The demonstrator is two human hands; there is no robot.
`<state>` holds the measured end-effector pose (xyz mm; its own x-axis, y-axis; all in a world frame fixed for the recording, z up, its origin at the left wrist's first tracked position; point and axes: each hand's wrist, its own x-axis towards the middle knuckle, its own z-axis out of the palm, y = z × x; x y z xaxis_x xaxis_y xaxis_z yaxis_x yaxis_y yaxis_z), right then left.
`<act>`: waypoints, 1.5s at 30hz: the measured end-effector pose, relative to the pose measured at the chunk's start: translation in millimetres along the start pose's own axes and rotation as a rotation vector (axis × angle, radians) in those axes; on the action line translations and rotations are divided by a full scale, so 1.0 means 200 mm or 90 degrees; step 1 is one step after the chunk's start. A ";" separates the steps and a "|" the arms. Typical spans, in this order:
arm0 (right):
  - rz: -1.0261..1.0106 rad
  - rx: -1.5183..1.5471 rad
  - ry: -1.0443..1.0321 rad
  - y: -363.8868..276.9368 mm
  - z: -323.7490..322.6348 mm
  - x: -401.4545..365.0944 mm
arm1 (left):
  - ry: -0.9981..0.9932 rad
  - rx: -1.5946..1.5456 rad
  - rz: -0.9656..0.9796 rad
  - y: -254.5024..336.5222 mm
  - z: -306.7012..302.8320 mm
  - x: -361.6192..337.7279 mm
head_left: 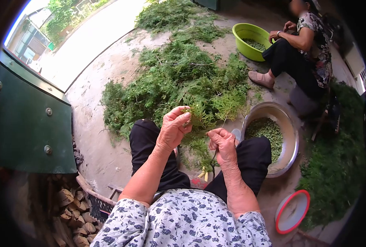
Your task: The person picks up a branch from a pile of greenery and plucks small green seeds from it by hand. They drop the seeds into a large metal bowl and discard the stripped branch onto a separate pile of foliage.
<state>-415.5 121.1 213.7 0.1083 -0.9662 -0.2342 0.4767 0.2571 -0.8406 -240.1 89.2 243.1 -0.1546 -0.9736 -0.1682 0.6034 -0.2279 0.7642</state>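
Note:
A green leafy branch (226, 108) stretches between my two hands above my knees. My left hand (175, 125) has its thumb and fingers pinched on a leafy tip of it. The fingers of my right hand (223, 146) are closed round the thin stem. Just right of my right knee is a metal basin (292, 142) with small green pods or cones (267, 132) inside. In front of my hands, a large heap of cut green branches (174, 78) covers the floor.
A person (304, 49) sits at the upper right beside a lime-green tub (240, 29). More greenery (331, 181) lies at the right, near a red-rimmed bowl (279, 222). Split firewood (78, 206) and a green metal panel (26, 119) are at the left.

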 end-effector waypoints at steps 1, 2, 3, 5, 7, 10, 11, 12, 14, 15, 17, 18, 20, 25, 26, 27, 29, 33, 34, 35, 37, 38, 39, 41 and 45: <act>0.004 0.007 -0.002 0.00 0.00 0.00 | -0.004 -0.003 0.000 0.00 -0.01 0.00; 0.000 0.003 0.001 0.00 0.00 0.00 | -0.007 -0.006 0.001 0.00 -0.01 0.00; -0.004 -0.002 0.008 0.00 0.00 0.00 | 0.042 -0.009 0.008 -0.01 0.02 0.00; -0.014 -0.004 0.015 0.00 0.01 -0.01 | 0.065 0.007 0.015 -0.02 0.02 0.01; -0.036 -0.045 0.027 -0.01 0.03 -0.02 | 0.104 0.011 0.035 -0.02 0.01 0.02; -0.071 -0.127 0.048 -0.01 0.07 -0.04 | 0.178 0.119 0.070 -0.03 0.02 0.03; -0.086 -0.136 0.061 0.00 0.08 -0.05 | 0.215 0.174 0.087 -0.03 0.04 0.03; -0.100 -0.145 0.074 0.01 0.09 -0.05 | 0.218 0.174 0.088 -0.04 0.02 0.04; -0.115 -0.131 0.093 0.01 0.08 -0.06 | 0.223 0.467 0.315 -0.08 -0.03 0.06; -0.130 -0.117 0.116 0.01 0.07 -0.07 | 0.224 0.370 0.279 0.00 -0.05 0.06; -0.125 -0.113 0.106 -0.04 0.04 -0.07 | 0.240 0.150 0.173 0.13 -0.13 0.06; -0.121 -0.107 0.097 -0.07 0.03 -0.07 | 0.227 0.096 0.126 0.16 -0.16 0.05; -0.098 -0.087 0.064 -0.07 0.03 -0.06 | 0.203 0.047 0.081 0.17 -0.19 0.04; -0.050 -0.006 -0.028 -0.04 0.01 -0.04 | 0.105 -0.171 -0.051 0.08 -0.12 0.00; -0.045 -0.018 -0.044 -0.04 0.00 -0.04 | 0.095 -0.152 -0.061 0.06 -0.11 -0.01; -0.041 -0.020 -0.045 -0.04 -0.01 -0.04 | 0.172 -0.112 -0.071 0.04 -0.09 -0.01; -0.048 -0.041 -0.057 -0.03 -0.03 -0.04 | 0.129 -0.017 -0.108 0.03 -0.08 -0.04; -0.044 -0.067 -0.071 -0.03 -0.03 -0.03 | 0.073 0.053 -0.137 0.09 -0.02 -0.06; -0.041 -0.073 -0.076 -0.03 -0.03 -0.03 | 0.074 0.053 -0.137 0.09 -0.03 -0.06; -0.039 -0.080 -0.080 -0.03 -0.03 -0.03 | 0.050 0.033 -0.144 0.09 -0.05 -0.05; -0.036 -0.088 -0.083 -0.03 -0.03 -0.03 | 0.027 0.013 -0.152 0.10 -0.05 -0.05; -0.034 -0.097 -0.086 -0.04 -0.02 -0.03 | 0.072 -0.021 -0.167 0.10 -0.03 -0.05; -0.033 -0.097 -0.086 -0.04 -0.02 -0.03 | 0.117 -0.056 -0.183 0.10 -0.03 -0.05; -0.016 -0.094 -0.092 -0.03 -0.03 -0.03 | 0.092 -0.044 -0.185 0.07 -0.08 -0.03; -0.019 -0.104 -0.089 -0.03 -0.03 -0.03 | 0.034 -0.043 -0.167 0.08 -0.07 -0.05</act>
<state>-424.9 125.6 217.2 0.2220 -0.9637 -0.1481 0.3351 0.2180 -0.9166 -217.4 95.3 248.9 -0.2727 -0.8799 -0.3892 0.5990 -0.4718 0.6469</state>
